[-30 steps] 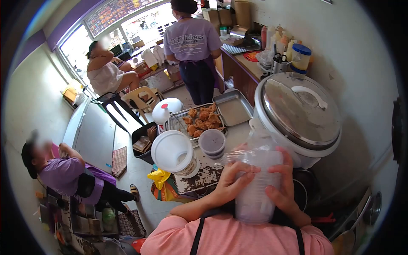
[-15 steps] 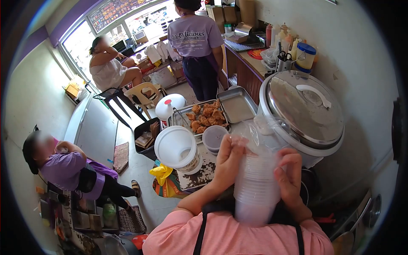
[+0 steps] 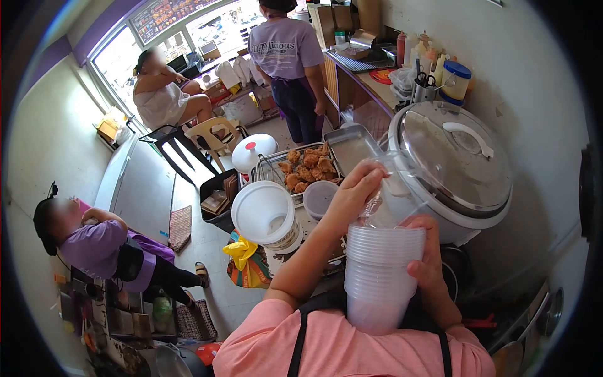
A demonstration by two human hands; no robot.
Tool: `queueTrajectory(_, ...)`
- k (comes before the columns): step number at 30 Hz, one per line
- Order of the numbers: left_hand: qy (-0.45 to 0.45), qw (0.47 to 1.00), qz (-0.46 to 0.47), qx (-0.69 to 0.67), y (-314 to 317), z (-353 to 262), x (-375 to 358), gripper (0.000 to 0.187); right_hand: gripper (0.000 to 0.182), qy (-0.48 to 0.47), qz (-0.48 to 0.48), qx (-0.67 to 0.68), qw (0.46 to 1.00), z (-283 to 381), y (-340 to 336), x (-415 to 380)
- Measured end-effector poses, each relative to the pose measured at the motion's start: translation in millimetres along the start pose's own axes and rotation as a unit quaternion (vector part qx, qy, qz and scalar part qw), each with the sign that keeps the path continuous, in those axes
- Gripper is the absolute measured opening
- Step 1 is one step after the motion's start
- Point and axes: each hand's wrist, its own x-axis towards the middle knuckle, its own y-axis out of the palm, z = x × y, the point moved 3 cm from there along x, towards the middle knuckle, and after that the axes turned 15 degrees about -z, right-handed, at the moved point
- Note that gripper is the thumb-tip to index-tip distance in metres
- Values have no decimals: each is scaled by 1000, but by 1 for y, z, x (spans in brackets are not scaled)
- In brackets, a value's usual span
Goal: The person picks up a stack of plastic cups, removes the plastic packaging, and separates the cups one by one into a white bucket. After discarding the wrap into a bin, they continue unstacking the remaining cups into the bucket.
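worn table, busy counter, matted floor

the worn table [image 3: 278, 264] (its top is peeling, dark patches showing through the pale surface) carries a white bucket [image 3: 267, 220], a small round tub [image 3: 320, 196] and a metal tray [image 3: 259, 174] of fried pieces [image 3: 308, 166]. a second shallow tray [image 3: 352, 146] sits just beside the first.

the wooden counter [image 3: 375, 93] along the wall bears squeeze bottles [image 3: 411, 49], a blue-lidded jar [image 3: 456, 80], a holder [image 3: 424, 93] with scissors and a red plate [image 3: 380, 76].

on the floor [image 3: 210, 248] lie a woven mat [image 3: 180, 227] and, farther back, a plastic chair stands [image 3: 212, 136].
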Motion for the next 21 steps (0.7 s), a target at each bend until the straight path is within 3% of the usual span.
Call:
queueTrajectory(2, 20, 995, 99, 18, 3, 3, 14, 21, 67, 7, -3, 27, 1000, -7, -1, 0)
queueTrajectory(5, 19, 992, 121, -21, 18, 8, 20, 21, 55, -12, -10, 44, 999, 2, 8, 3)
queueTrajectory(9, 38, 989, 120, 80, 15, 8, 22, 32, 34, -91, -44, 42, 994, 11, 11, 10)
queueTrajectory(10, 61, 975, 141, 163, 5, 5, 23, 43, 31, -76, -63, 57, 993, 11, 8, 10)
queueTrajectory(13, 11, 979, 193, 67, -2, 7, 5, 55, 29, -25, -107, 88, 990, 10, 3, 9)
queueTrajectory(14, 34, 962, 247, 109, -10, 10, 3, 72, 30, -5, -115, 87, 989, 10, 2, 10)
queueTrajectory(15, 61, 953, 272, 121, -10, 12, -1, 72, 30, 17, -123, 87, 988, 9, 2, 11)
queueTrajectory(17, 118, 929, 319, 144, -7, 12, -9, 74, 29, 6, -97, 90, 991, 3, -2, 17)
queueTrajectory(18, 42, 935, 318, 149, -1, 4, -13, 85, 29, 2, -83, 92, 992, 1, -3, 20)
queueTrajectory(21, 33, 923, 359, 133, 2, -1, -10, 94, 27, -28, -20, 89, 995, 11, 2, 34)
